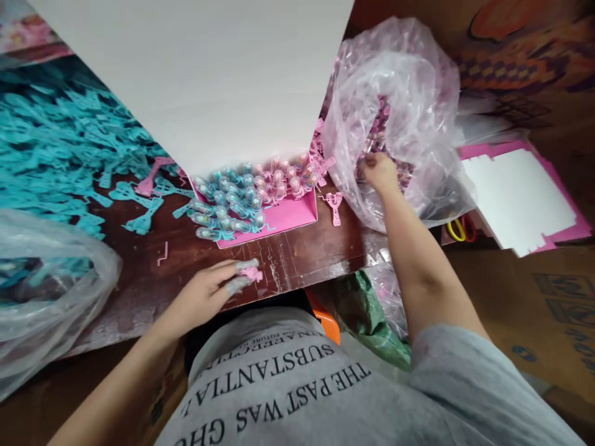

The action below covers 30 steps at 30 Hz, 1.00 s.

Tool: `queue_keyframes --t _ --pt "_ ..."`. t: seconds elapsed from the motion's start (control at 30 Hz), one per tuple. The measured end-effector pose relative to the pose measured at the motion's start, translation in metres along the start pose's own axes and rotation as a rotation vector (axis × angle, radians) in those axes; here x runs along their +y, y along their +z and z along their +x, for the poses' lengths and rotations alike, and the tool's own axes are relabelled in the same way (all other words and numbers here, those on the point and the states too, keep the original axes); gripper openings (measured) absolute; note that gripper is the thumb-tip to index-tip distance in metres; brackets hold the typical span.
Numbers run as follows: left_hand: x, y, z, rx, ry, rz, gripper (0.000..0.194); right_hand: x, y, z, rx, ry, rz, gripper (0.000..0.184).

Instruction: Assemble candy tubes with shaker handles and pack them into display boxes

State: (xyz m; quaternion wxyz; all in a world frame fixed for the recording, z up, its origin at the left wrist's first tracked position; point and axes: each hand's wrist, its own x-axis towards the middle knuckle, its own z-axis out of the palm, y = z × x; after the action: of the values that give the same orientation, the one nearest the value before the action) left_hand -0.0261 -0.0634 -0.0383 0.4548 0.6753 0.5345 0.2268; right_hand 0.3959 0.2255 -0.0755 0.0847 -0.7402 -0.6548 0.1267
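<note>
My left hand [211,288] rests near the front edge of the dark wooden table [297,260], its taped fingertips pinched on a small pink plastic piece [251,272]. My right hand [380,172] reaches into a clear plastic bag [409,105] of pink pieces, its fingers closed among them; what they hold is hidden. Between the hands lies an open pink box [288,215] with rows of small clear capsules [232,198], teal-based on the left, pink-based on the right. A loose pink piece [333,205] lies beside the box.
A heap of teal plastic pieces [60,155] covers the table's left. Another clear bag [41,279] sits at the near left. The box's white lid [209,74] stands up behind. A flat pink-and-white carton [520,195] and scissors handles [460,228] lie right.
</note>
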Motion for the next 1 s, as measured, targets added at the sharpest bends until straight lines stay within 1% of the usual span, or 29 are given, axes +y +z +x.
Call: queue_keyframes --t 0.07,0.1,0.17,0.2,0.23,0.27,0.3,0.37,0.4,0.47,0.53,0.63,0.73,0.8,0.9,1.0 --pt "0.004 0.011 0.007 0.046 -0.026 -0.089 0.03 -0.002 -0.018 -0.021 0.06 -0.033 0.03 0.044" --pt "0.005 0.016 0.009 0.068 -0.064 -0.138 0.028 -0.004 -0.027 -0.037 0.101 -0.061 0.046 0.043" --pt "0.008 0.024 0.012 0.092 -0.15 -0.245 0.025 -0.012 -0.042 -0.079 0.11 -0.155 0.074 0.042" --pt "0.01 0.028 0.014 0.088 -0.183 -0.299 0.024 -0.018 -0.046 -0.102 0.062 -0.262 0.118 0.038" --pt "0.011 0.032 0.018 0.076 -0.201 -0.349 0.022 -0.027 -0.046 -0.126 0.017 -0.463 0.233 0.034" --pt "0.013 0.036 0.023 0.06 -0.201 -0.389 0.022 -0.037 -0.044 -0.149 -0.104 -0.686 0.337 0.028" --pt "0.016 0.039 0.028 0.045 -0.189 -0.414 0.022 -0.048 -0.039 -0.169 -0.241 -0.861 0.412 0.026" --pt "0.021 0.042 0.037 0.021 -0.147 -0.416 0.023 -0.069 -0.026 -0.198 -0.341 -1.041 0.487 0.026" --pt "0.024 0.042 0.04 0.012 -0.117 -0.401 0.023 -0.076 -0.02 -0.206 -0.346 -1.082 0.494 0.026" --pt "0.029 0.04 0.045 0.014 -0.046 -0.351 0.021 -0.084 -0.011 -0.211 -0.296 -1.117 0.472 0.026" --pt "0.032 0.038 0.046 0.042 0.043 -0.268 0.019 -0.085 -0.008 -0.209 -0.246 -1.139 0.431 0.026" --pt "0.033 0.04 0.043 0.131 0.168 -0.07 0.021 -0.083 -0.009 -0.204 -0.223 -1.121 0.387 0.026" --pt "0.031 0.047 0.039 0.256 0.275 0.201 0.03 -0.083 -0.009 -0.205 -0.303 -1.049 0.385 0.028" --pt "0.029 0.051 0.035 0.312 0.348 0.396 0.033 -0.083 -0.006 -0.207 -0.356 -1.012 0.407 0.032" --pt "0.026 0.056 0.031 0.311 0.384 0.59 0.034 -0.083 0.002 -0.213 -0.407 -0.946 0.462 0.038" --pt "0.022 0.06 0.029 0.277 0.343 0.617 0.034 -0.082 0.011 -0.221 -0.474 -0.806 0.495 0.043"
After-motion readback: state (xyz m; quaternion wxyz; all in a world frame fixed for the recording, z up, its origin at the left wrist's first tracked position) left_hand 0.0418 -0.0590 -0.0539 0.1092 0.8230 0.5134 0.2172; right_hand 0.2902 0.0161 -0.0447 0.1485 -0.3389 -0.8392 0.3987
